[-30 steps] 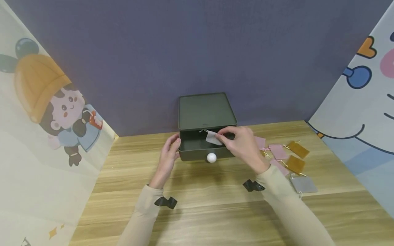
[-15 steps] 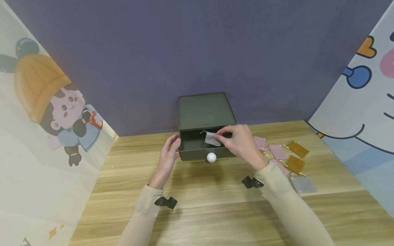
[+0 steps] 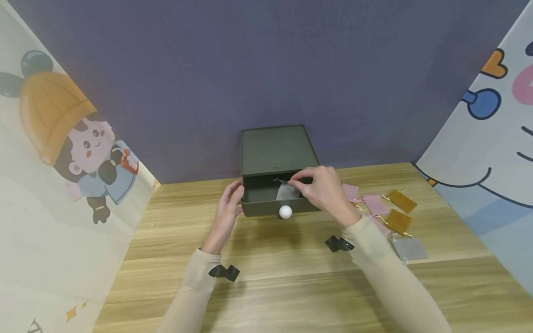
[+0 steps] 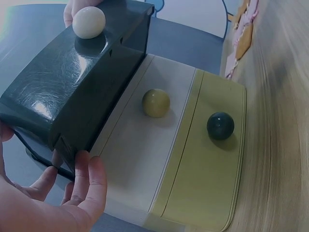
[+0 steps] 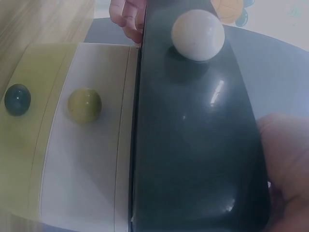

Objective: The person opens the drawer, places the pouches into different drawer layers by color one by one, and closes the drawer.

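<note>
A dark green top drawer [image 3: 260,209] with a white round knob [image 3: 285,212] stands pulled out from a small drawer cabinet [image 3: 278,150]. My right hand [image 3: 326,192] pinches a small grey drawstring pouch [image 3: 287,191] inside the drawer, its lower edge behind the drawer front. In the right wrist view the pouch is hidden behind that front. My left hand [image 3: 226,208] grips the drawer's left side; in the left wrist view its fingertips [image 4: 97,176] lie against the drawer's corner.
Below are a white drawer [image 4: 140,150] with a yellow-green knob [image 4: 156,103] and a yellow drawer [image 4: 203,169] with a dark green knob [image 4: 220,125]. To the right on the wooden table lie several pouches: pink [image 3: 376,205], brown [image 3: 399,222] and grey [image 3: 410,248].
The grey pouch has gone from a tilted position to lying lower inside the drawer, partly behind its front. My right hand has shifted slightly left; the left hand stays put.
</note>
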{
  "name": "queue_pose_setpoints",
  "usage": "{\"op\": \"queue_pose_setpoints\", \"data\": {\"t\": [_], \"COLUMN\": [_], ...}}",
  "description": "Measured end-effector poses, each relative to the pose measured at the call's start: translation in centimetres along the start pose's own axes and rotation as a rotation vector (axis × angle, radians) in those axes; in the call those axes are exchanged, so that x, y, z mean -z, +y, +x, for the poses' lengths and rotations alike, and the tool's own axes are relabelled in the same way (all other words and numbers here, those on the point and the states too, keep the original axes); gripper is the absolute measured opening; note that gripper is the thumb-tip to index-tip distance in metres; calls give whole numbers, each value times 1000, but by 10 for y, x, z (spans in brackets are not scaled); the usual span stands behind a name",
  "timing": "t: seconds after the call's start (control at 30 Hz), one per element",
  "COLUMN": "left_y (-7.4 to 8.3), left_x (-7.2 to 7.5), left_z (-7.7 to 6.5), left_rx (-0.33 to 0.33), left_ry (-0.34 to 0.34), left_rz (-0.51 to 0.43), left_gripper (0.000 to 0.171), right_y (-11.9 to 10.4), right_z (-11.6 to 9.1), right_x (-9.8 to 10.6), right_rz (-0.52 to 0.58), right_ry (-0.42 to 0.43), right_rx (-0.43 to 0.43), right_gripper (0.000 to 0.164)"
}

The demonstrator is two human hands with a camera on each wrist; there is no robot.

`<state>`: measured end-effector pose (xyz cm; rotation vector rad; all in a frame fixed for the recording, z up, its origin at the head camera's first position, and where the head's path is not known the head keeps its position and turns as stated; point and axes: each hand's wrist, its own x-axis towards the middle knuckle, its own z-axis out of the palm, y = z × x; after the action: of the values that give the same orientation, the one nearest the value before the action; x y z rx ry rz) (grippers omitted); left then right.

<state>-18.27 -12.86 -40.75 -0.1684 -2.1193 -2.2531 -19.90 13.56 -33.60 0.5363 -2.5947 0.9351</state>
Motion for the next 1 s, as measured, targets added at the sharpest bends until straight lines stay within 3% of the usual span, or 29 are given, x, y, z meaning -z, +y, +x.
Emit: {"op": "queue_pose_setpoints", "data": {"t": [0.27, 0.67, 1.0], "left_y": [-1, 0, -1], "left_x": [0, 0, -1], "left_z": [1, 1, 2], "left_rx": [9, 11, 15], "left_ry": [4, 5, 22], "left_rz": [5, 15, -20], "left_gripper": [57, 56, 54], "right_y": [6, 14, 23], "right_z": [-5, -16, -30], "right_x": [1, 0, 1], "right_rz": [95, 184, 330], "right_ry": [34, 263, 365], "right_rx": [11, 20, -4], "right_gripper": [12, 10, 8]}}
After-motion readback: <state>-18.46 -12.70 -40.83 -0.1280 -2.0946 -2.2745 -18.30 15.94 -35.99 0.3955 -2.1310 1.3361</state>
